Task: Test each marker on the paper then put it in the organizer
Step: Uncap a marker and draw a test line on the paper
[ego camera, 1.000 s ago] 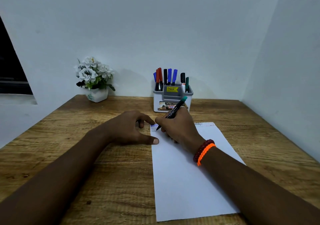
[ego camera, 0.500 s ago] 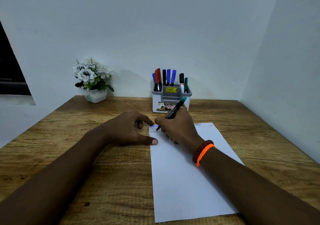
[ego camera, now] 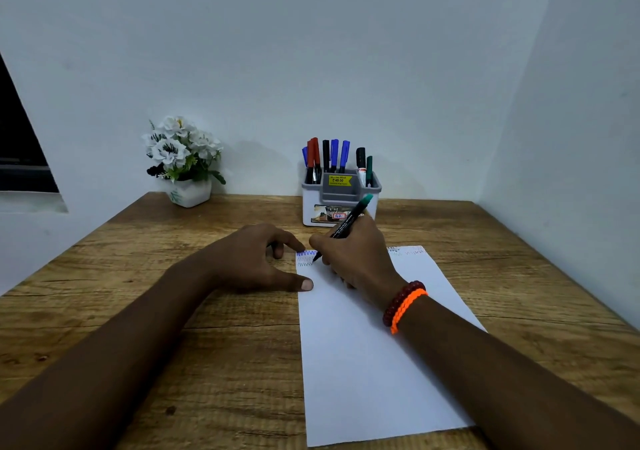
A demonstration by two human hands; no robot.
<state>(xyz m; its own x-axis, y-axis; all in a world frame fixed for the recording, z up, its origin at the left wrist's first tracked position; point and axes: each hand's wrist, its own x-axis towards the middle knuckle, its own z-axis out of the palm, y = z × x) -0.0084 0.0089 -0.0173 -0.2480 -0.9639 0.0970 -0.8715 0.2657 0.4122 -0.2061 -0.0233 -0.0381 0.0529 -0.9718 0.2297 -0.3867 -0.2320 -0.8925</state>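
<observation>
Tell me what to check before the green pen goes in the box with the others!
1. Right hand grips the pen: ok.
2. Pen tip on the paper, by the zigzags: ok.
3. Green line drawn: cannot tell.
4. Left hand steadies the paper's edge: ok.
5. Cap back on: cannot tell, no loose cap in sight.
6. Room in the box: cannot tell.

A wooden table (ego camera: 221,345) fills the view. On it, a white sheet of paper (ego camera: 363,363) lies at five o'clock, the grey organizer (ego camera: 341,204) stands at twelve, and a flower pot (ego camera: 188,191) (white blooms) sits at eleven o'clock.
</observation>
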